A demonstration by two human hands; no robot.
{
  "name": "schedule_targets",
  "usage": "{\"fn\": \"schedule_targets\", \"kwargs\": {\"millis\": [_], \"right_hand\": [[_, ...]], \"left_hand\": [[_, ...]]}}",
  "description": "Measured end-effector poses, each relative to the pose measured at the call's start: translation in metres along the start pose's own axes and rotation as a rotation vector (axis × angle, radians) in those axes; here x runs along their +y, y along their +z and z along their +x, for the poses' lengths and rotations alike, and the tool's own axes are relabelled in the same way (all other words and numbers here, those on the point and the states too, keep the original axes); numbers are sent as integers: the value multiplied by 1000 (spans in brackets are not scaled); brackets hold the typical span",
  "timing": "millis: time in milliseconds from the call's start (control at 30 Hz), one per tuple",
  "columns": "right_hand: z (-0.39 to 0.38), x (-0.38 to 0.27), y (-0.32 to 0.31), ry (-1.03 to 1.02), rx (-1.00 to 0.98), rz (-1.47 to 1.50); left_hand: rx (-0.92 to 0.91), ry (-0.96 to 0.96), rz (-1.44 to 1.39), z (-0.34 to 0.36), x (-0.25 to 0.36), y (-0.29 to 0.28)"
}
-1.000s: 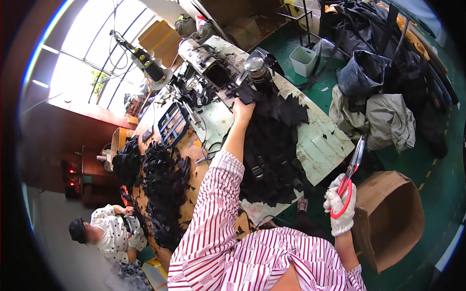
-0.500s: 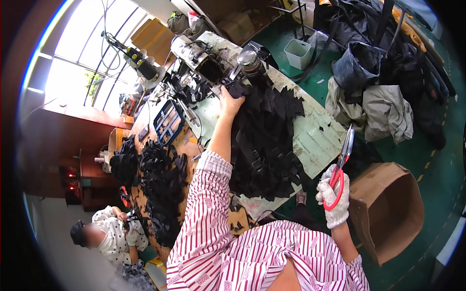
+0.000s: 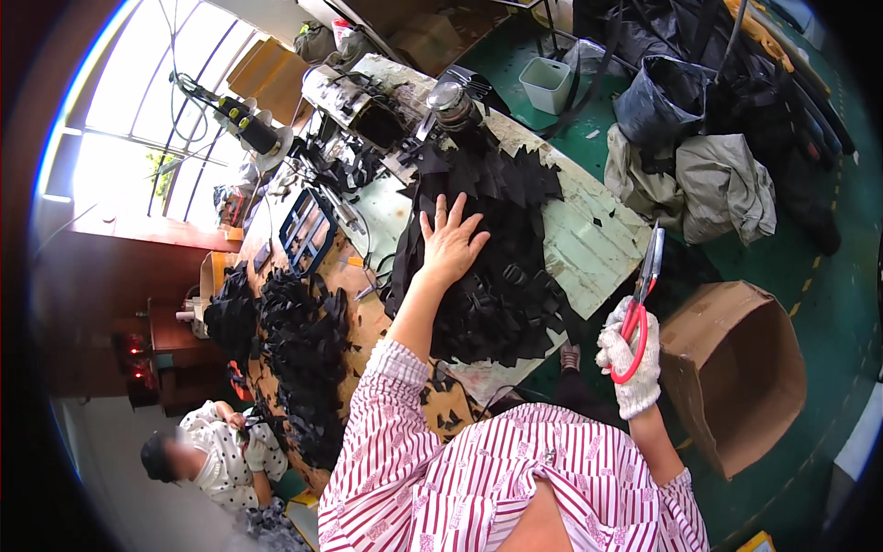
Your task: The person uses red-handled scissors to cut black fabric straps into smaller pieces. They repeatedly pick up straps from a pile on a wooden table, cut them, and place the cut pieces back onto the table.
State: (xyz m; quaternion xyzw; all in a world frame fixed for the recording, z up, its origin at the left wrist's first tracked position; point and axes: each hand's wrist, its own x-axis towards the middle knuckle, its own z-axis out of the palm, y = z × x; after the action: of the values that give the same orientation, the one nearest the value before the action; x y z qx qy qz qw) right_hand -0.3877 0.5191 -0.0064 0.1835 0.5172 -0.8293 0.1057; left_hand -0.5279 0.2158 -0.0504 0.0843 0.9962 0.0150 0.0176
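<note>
My bare left hand [image 3: 449,247] lies with spread fingers on a broad heap of black fabric strips [image 3: 501,304], some with small buckles among them. The heap covers much of the pale green worktable [image 3: 598,225]. In a white knitted glove, my right hand [image 3: 631,361] is closed around the red handles of a pair of scissors [image 3: 644,299]. Their blades point up and away, close to the table's right corner. At the far end of the heap stands a sewing machine [image 3: 368,110], and a round, metal-topped jar-like thing [image 3: 451,103] is beside it.
An open cardboard box [image 3: 736,377] stands right of my right hand. More black strips [image 3: 303,354] cover the wooden table on the left, near a blue plastic frame [image 3: 308,232]. A co-worker [image 3: 225,451] sits at lower left. Grey sacks [image 3: 722,189] and a white bin [image 3: 546,85] lie beyond.
My left hand has drawn back from beside the sewing machine and now rests flat on the black heap. The right hand still holds the scissors. The whole view has shifted slightly.
</note>
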Motion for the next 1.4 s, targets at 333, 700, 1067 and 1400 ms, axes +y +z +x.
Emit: {"fn": "schedule_targets", "kwargs": {"millis": [333, 700, 1067, 1400], "right_hand": [[-4, 3, 11, 12, -56, -57], [-25, 24, 55, 57, -413, -317], [-65, 89, 152, 324, -789, -699], [-117, 124, 214, 378, -836, -948]], "left_hand": [[-72, 7, -133, 13, -15, 9], [570, -88, -526, -92, -2, -53], [600, -1024, -655, -359, -64, 38], [882, -1518, -123, -564, -162, 102]]}}
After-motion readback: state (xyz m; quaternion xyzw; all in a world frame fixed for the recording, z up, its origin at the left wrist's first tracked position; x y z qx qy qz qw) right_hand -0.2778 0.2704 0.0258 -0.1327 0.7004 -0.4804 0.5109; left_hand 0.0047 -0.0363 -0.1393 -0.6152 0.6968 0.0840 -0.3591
